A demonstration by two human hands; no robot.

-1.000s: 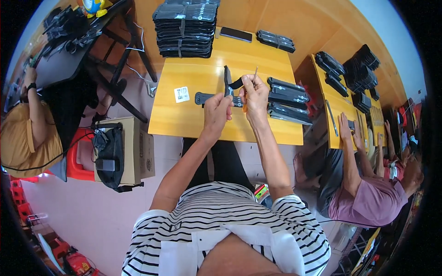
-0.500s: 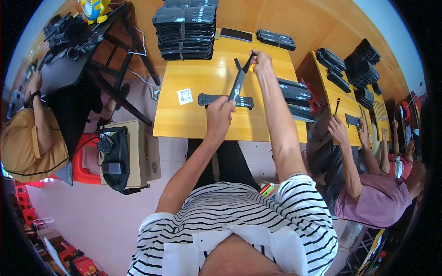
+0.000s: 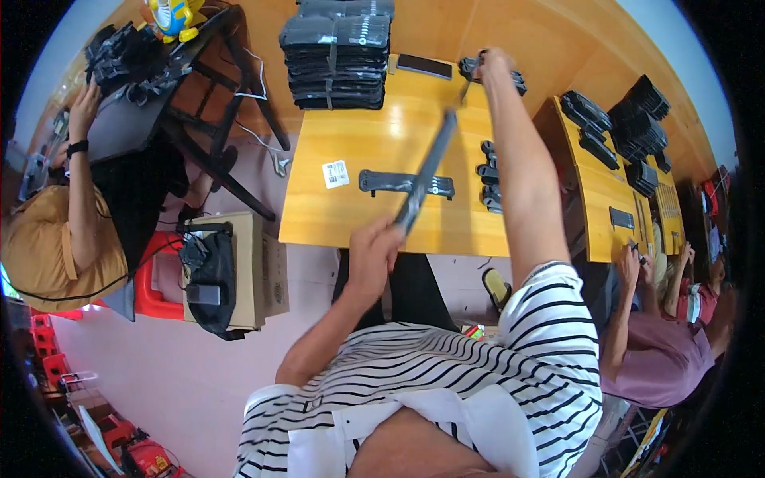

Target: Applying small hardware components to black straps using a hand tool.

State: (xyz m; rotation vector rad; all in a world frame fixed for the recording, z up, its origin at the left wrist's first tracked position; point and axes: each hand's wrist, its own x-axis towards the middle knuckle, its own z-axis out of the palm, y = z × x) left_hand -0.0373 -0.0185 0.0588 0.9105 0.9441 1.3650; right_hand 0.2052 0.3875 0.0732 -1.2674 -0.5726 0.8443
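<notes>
A long dark strap is held stretched over the yellow bench, pinched at the far end by the right hand and gripped near the edge by the left hand.

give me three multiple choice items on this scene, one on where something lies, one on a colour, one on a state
1. Where does the small white label lie?
A. on the yellow table, left of the flat dark strap
B. on the cardboard box
C. on top of the stack of dark packs

2. What colour is the tabletop in front of the person?
A. white
B. yellow
C. green

3. How is the long dark strip held?
A. lying flat on the table, untouched
B. folded in one hand
C. stretched in the air between the left hand and the raised right hand

Answers:
1 A, the label sits on bare tabletop just left of the strap.
2 B, the surface is yellow wood.
3 C, each hand grips one end, the right far forward.
</notes>
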